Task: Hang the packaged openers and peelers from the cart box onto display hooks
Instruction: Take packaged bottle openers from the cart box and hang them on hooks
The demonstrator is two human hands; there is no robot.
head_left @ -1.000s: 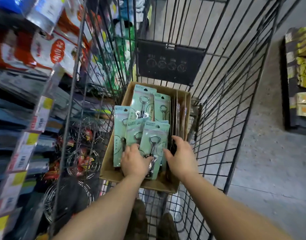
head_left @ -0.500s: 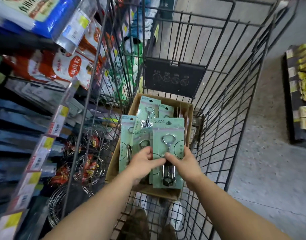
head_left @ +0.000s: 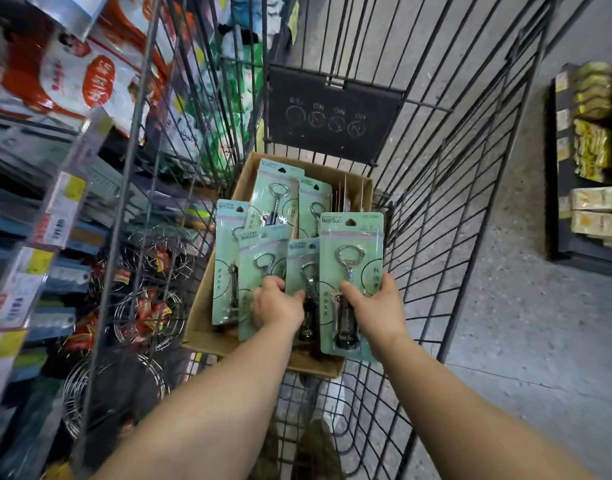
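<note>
A brown cardboard box (head_left: 207,336) sits inside a black wire cart (head_left: 446,209) and holds several pale green packaged openers (head_left: 275,199). My right hand (head_left: 375,308) grips one green opener pack (head_left: 351,268) by its lower half, lifted above the box's right side. My left hand (head_left: 276,304) rests on other packs (head_left: 263,258) in the box, fingers curled over them; whether it grips one is unclear.
Store shelving with price tags (head_left: 60,209) and red-and-white bags (head_left: 89,81) lines the left, with wire racks (head_left: 148,317) low down. A dark panel (head_left: 332,112) hangs on the cart's far wall. Grey floor and a shelf of yellow goods (head_left: 592,140) lie to the right.
My right hand has lifted one opener pack up and to the right, out of the pile. My left hand has stayed on the packs in the box.
</note>
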